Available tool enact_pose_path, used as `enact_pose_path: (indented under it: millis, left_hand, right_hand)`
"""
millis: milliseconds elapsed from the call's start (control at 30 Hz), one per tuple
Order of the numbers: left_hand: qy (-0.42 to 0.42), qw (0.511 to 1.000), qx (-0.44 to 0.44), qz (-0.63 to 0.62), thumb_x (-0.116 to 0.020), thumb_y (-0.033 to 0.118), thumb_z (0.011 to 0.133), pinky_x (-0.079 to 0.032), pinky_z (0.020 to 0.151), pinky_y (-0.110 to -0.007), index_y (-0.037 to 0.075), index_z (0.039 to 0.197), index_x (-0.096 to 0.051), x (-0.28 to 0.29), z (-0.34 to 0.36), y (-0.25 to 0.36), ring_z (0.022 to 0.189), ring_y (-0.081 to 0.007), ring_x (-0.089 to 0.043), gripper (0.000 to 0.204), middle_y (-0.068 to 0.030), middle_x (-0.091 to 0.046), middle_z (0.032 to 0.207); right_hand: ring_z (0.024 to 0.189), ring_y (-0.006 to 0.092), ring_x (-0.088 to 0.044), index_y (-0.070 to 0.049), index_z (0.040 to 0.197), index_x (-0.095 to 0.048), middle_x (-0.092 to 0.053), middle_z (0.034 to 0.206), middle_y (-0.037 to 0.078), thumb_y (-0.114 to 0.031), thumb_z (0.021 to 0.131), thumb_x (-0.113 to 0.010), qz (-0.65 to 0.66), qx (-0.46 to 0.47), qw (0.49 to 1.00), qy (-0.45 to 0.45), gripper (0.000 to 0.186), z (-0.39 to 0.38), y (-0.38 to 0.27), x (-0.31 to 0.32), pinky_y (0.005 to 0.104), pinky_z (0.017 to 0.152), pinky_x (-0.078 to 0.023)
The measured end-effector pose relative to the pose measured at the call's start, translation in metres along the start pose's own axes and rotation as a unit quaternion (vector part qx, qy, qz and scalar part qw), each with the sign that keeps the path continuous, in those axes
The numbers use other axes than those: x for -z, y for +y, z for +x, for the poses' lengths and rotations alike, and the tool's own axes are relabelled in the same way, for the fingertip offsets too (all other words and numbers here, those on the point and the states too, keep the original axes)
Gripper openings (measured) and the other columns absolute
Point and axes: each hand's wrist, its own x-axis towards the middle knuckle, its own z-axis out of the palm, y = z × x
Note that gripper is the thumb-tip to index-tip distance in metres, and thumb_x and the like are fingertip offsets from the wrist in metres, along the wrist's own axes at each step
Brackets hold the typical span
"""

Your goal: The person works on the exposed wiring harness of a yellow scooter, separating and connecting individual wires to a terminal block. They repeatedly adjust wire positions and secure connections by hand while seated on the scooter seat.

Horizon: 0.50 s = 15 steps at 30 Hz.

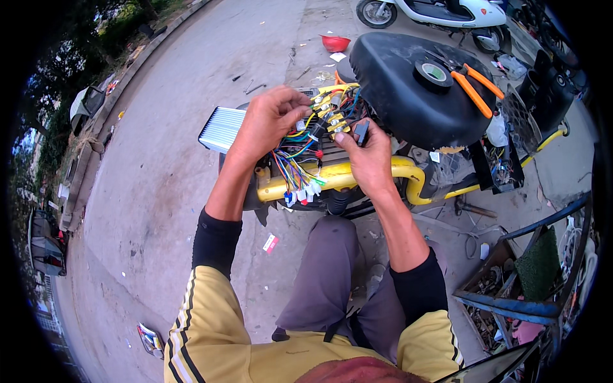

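Observation:
My left hand point(271, 121) is bent over a bundle of coloured wires, fingertips pinched together at a wire end by a yellow terminal block point(332, 120). What lies between those fingertips is too small to make out. On the block's near end rests the thumb of my right hand point(370, 156), its fingers curled around behind it. A small dark block-shaped piece point(362, 131) shows between that hand's thumb and fingers. Below the hands, loose wires end in white plug connectors point(305, 193), hanging over a yellow frame tube point(332, 180). A silver finned metal box point(221, 129) sits left of the wires.
A black seat point(408, 83) stands right of the wires, carrying a tape roll point(433, 75) and orange-handled pliers point(476, 92). A hammer point(476, 207) lies on the ground. At right is a blue metal rack point(511, 305) with parts. A white scooter point(447, 13) stands beyond.

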Motion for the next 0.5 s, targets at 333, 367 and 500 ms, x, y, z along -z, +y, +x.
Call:
enact_pose_path:
  millis: [333,367,500]
  left_hand:
    - [0.066,0.977,-0.116,0.165,-0.072,0.005,0.097,-0.051,0.066,-0.030,-0.001,0.110,-0.069,0.000,-0.006,0.004,0.071,-0.0144,-0.063,0.014,-0.0080,-0.064,0.084]
    - [0.075,0.972,-0.103,0.195,-0.070,0.007,0.099,-0.052,0.067,-0.032,0.000,0.111,-0.068,-0.001,-0.006,0.008,0.072,-0.0176,-0.063,0.014,-0.0095,-0.065,0.085]
    - [0.067,0.986,-0.060,0.142,-0.071,0.005,0.099,-0.051,0.066,-0.028,-0.001,0.112,-0.067,-0.007,-0.001,0.004,0.073,-0.0109,-0.061,0.015,-0.0050,-0.067,0.086]
  right_hand:
    - [0.075,0.0096,-0.055,0.003,0.099,-0.066,-0.068,0.083,0.004,-0.002,0.088,-0.078,-0.012,0.005,1.000,0.007,0.017,0.002,0.006,0.002,0.0306,0.073,-0.049]
    - [0.075,0.0096,-0.055,0.003,0.099,-0.066,-0.067,0.082,0.003,-0.002,0.088,-0.078,-0.014,0.005,1.000,0.007,0.017,0.002,0.007,0.001,0.0305,0.072,-0.049]
    - [0.072,0.0105,-0.051,0.003,0.095,-0.064,-0.064,0.079,0.003,-0.003,0.087,-0.078,-0.005,0.013,1.000,0.014,0.018,0.003,0.007,0.000,0.0318,0.069,-0.048]
